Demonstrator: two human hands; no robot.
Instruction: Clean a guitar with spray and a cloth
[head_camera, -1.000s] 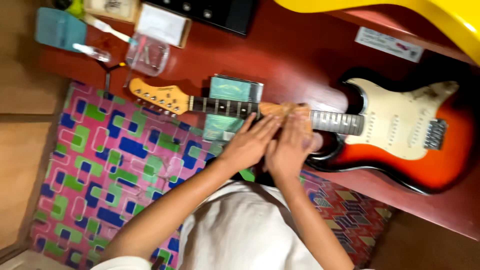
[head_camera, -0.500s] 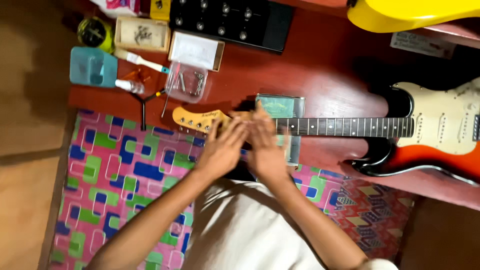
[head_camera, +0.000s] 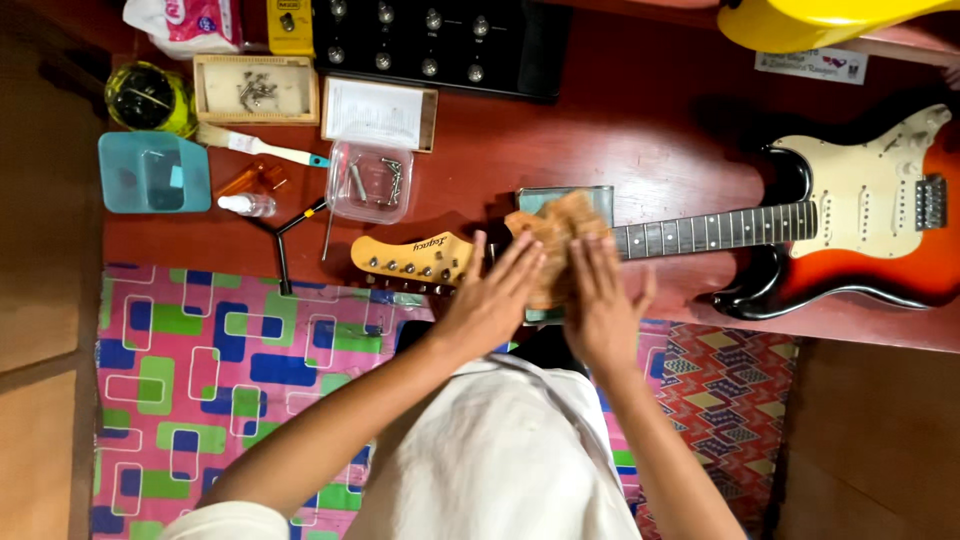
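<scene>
A sunburst electric guitar (head_camera: 850, 205) with a white pickguard lies across the red wooden table (head_camera: 620, 130), its neck (head_camera: 720, 228) running left to a pale headstock (head_camera: 410, 260). A crumpled orange-brown cloth (head_camera: 555, 230) sits on the neck close to the headstock, over a teal box (head_camera: 590, 193). My left hand (head_camera: 490, 300) lies flat with its fingertips on the cloth's left edge and the neck. My right hand (head_camera: 600, 300) presses flat on the cloth's right side. The neck under both hands is hidden.
A clear tub of screws (head_camera: 370, 180), a brush (head_camera: 260, 148), a small bottle (head_camera: 245, 205), a teal container (head_camera: 152, 172) and a wooden tray of screws (head_camera: 257, 90) sit at left. A black pedal unit (head_camera: 440, 40) and a yellow guitar (head_camera: 820, 20) lie behind. A patterned mat (head_camera: 220, 370) covers the floor.
Both hands have slid the cloth leftward along the neck, from near the body to just beside the headstock. The view has swung left with them.
</scene>
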